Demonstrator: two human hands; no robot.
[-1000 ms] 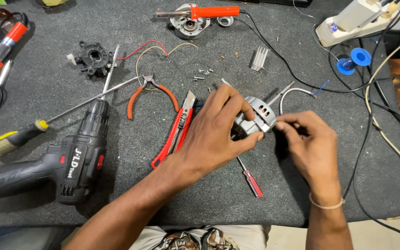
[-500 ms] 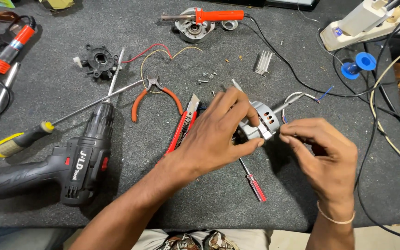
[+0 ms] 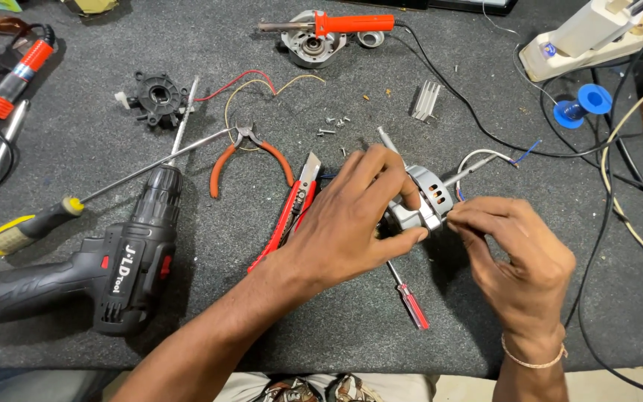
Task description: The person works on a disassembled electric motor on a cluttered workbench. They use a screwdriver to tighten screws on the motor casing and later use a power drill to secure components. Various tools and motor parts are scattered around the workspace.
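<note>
At the middle of the dark mat (image 3: pixel 485 313), the left hand (image 3: pixel 351 223) is wrapped around a small grey motor (image 3: pixel 422 201), fingers curled over its top and thumb under its near edge, so the motor is gripped firmly and lifted a little off the mat. Just right of it, the right hand (image 3: pixel 519 253) pinches its fingertips together at the motor's right rim; whether they hold a tiny part cannot be told (the tips hide it). White wires (image 3: pixel 485 155) run out from the motor toward the far right. A red screwdriver (image 3: pixel 409 296) lies on the mat just near the hands, partly under the left one. A red utility knife (image 3: pixel 292 212) lies touching the left wrist's far side, with orange pliers (image 3: pixel 251 152) beyond it to the left. A black drill (image 3: pixel 113 260) lies at the near left, a yellow-handled screwdriver (image 3: pixel 27 227) beside it. At the far edge rests an orange soldering iron (image 3: pixel 344 24).
</note>
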